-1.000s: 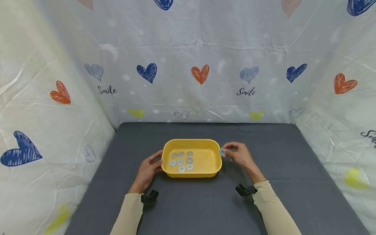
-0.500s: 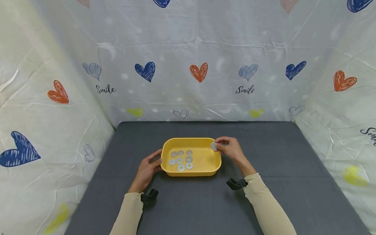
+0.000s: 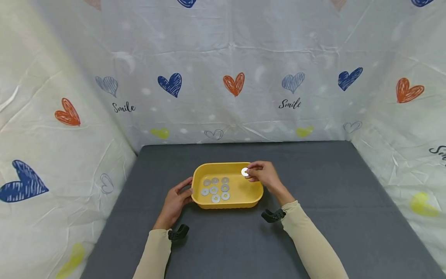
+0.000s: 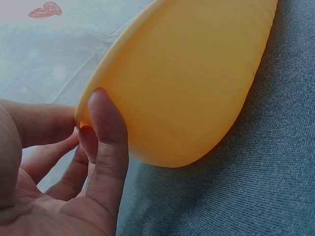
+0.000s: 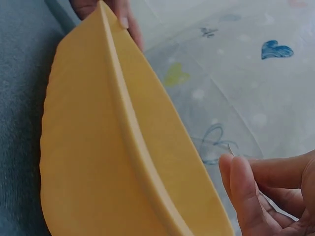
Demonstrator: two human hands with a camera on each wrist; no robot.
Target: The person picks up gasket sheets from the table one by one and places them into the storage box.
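Note:
A yellow plastic tray (image 3: pixel 241 195) sits on the dark table, with several flat metal washers (image 3: pixel 215 198) lying flat in its left half. My left hand (image 3: pixel 174 203) grips the tray's left end; in the left wrist view the thumb and fingers (image 4: pixel 110 132) meet at its rim. Over the right part of the tray, my right hand (image 3: pixel 266 176) pinches one more washer (image 3: pixel 245 171) between thumb and fingertips. The right wrist view catches only the thin edge of that washer (image 5: pixel 230 149), above the fingertips.
Dark grey cloth (image 3: pixel 223 240) covers the table. A pale curtain (image 3: pixel 202 50) printed with hearts stands behind it and along both sides. Black bands (image 3: pixel 273 216) are on both wrists.
My right hand has carried its washer leftward from outside the tray's right end to over the inside. The left hand keeps its place at the left end.

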